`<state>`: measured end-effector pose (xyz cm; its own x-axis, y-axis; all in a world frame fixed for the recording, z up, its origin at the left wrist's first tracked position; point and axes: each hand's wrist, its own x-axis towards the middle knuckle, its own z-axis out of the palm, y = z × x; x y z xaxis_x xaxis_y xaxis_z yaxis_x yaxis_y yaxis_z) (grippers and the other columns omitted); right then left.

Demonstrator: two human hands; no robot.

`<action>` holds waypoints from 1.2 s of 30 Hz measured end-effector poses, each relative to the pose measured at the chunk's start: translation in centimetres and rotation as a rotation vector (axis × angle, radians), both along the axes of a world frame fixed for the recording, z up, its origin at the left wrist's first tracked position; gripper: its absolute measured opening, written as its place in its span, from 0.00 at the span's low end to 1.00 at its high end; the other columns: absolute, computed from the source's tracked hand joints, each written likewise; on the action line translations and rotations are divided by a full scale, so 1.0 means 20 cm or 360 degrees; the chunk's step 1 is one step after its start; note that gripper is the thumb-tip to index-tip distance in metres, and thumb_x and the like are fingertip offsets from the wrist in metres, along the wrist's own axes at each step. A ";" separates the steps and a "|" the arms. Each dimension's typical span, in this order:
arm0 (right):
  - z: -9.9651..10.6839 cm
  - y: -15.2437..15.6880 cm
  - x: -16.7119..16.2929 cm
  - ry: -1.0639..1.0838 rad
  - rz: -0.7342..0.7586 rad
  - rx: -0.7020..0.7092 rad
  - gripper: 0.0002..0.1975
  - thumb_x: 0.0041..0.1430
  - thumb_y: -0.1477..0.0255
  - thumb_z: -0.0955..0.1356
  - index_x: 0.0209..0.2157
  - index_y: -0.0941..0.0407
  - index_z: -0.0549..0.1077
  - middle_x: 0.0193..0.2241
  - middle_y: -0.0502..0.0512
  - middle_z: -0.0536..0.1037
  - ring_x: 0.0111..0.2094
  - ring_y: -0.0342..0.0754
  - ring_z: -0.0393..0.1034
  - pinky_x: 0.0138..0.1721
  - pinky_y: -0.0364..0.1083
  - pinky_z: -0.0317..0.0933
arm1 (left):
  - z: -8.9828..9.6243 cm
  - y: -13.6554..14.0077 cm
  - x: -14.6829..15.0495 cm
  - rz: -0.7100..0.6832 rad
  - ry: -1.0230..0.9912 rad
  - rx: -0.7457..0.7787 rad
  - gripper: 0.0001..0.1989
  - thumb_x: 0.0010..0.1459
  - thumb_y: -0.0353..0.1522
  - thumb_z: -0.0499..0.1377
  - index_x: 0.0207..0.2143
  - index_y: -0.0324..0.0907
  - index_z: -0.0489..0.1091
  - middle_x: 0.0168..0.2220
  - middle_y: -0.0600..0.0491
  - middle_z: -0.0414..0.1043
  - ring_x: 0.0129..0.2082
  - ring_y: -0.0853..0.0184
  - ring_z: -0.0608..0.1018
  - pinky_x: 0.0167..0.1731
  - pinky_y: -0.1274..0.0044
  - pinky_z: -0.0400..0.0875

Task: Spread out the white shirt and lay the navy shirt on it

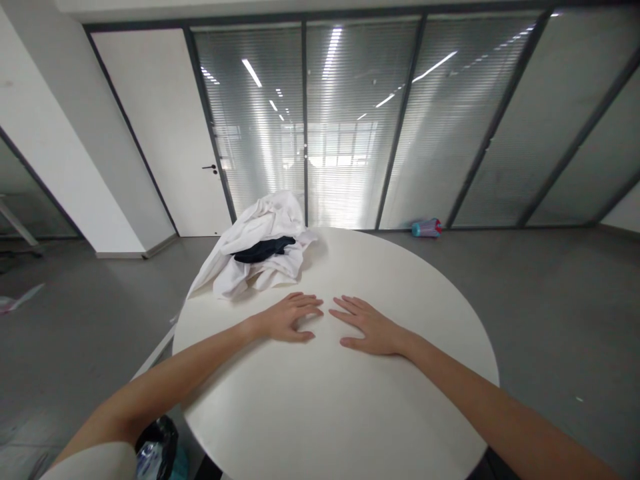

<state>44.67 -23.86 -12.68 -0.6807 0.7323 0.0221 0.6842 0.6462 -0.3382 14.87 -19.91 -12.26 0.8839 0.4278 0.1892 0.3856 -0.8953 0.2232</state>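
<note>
My left hand (291,316) rests palm down on the white round table (320,413), fingers stretched out and thumb apart. Facing it across a small gap, my right hand (370,325) lies flat on the same tabletop with its fingers spread. Neither hand holds anything. Beyond my left hand, a crumpled white cloth (273,217) lies heaped at the table's far left edge. A dark navy piece of fabric (264,249) sits in its folds. What kind of garments these are, if any, I cannot tell.
Below the table on the left stands a bin with a black liner (167,440). A blue and red striped bundle (427,228) lies on the floor by the glass partition (350,133). A white door (165,133) is at the back left.
</note>
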 end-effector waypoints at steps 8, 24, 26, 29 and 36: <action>0.00 0.00 0.00 -0.0066 0.0006 0.0007 0.40 0.63 0.44 0.61 0.70 0.48 0.53 0.72 0.54 0.42 0.72 0.58 0.35 0.70 0.59 0.33 | -0.01 0.00 -0.01 -0.0004 -0.0001 0.0010 0.30 0.61 0.45 0.59 0.63 0.46 0.63 0.68 0.45 0.57 0.68 0.55 0.59 0.67 0.60 0.49; 0.03 0.00 -0.01 -0.0076 0.0004 -0.0060 0.41 0.62 0.43 0.62 0.69 0.50 0.56 0.71 0.56 0.43 0.72 0.60 0.36 0.70 0.59 0.32 | 0.00 -0.01 0.00 0.0022 -0.0003 -0.0027 0.30 0.60 0.47 0.60 0.62 0.46 0.64 0.68 0.45 0.57 0.68 0.54 0.59 0.67 0.59 0.49; 0.03 0.00 -0.01 -0.0067 0.0001 -0.0061 0.41 0.62 0.43 0.63 0.69 0.49 0.56 0.71 0.55 0.43 0.72 0.60 0.36 0.70 0.59 0.32 | 0.01 -0.01 0.00 0.0022 -0.0012 -0.0033 0.30 0.60 0.47 0.60 0.62 0.46 0.64 0.68 0.45 0.57 0.68 0.54 0.60 0.67 0.59 0.50; 0.04 0.00 -0.01 -0.0062 0.0004 -0.0045 0.41 0.62 0.43 0.63 0.69 0.50 0.56 0.71 0.56 0.44 0.72 0.59 0.36 0.70 0.60 0.33 | 0.01 -0.01 0.00 0.0006 -0.0028 -0.0026 0.30 0.60 0.46 0.60 0.62 0.46 0.64 0.67 0.44 0.58 0.68 0.53 0.60 0.66 0.59 0.50; 0.04 0.00 -0.01 0.0079 -0.0010 0.0009 0.36 0.61 0.47 0.66 0.65 0.51 0.64 0.69 0.59 0.55 0.69 0.62 0.46 0.68 0.62 0.43 | 0.03 -0.02 -0.01 -0.0045 -0.0071 0.0026 0.28 0.60 0.45 0.62 0.60 0.47 0.66 0.65 0.45 0.63 0.65 0.55 0.65 0.64 0.62 0.57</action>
<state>44.46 -23.80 -11.91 -0.6740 0.7363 0.0599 0.6707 0.6439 -0.3683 14.75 -20.21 -11.64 0.8860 0.3995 0.2353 0.3502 -0.9092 0.2250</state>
